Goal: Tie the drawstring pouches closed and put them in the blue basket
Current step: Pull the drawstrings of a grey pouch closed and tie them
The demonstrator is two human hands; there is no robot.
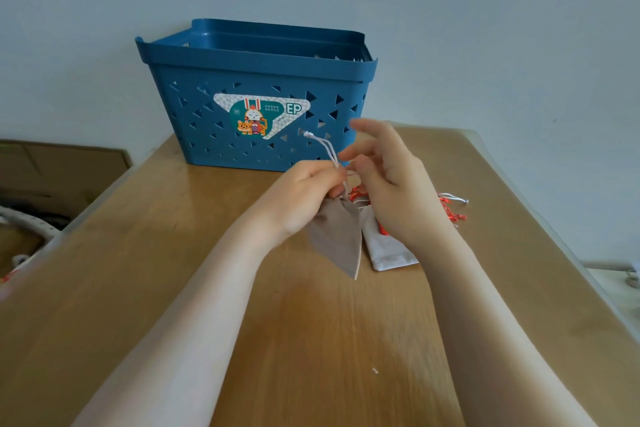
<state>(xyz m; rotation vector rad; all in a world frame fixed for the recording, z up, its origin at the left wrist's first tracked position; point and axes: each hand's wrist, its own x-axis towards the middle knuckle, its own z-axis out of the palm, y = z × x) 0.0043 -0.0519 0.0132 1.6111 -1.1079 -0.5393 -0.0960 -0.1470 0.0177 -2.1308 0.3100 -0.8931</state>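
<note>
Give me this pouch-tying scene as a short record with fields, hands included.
left hand: grips the neck of the beige pouch, lifted off the table
right hand: fingers spread, at the white drawstring
white pouch: lies on the wooden table, under the right hand
blue basket: behind the hands, contents unseen

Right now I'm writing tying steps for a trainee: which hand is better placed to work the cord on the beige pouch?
Probably the right hand: its fingers are loose beside the white cord. The left hand already grips the neck of the beige pouch, steadying it.
</note>
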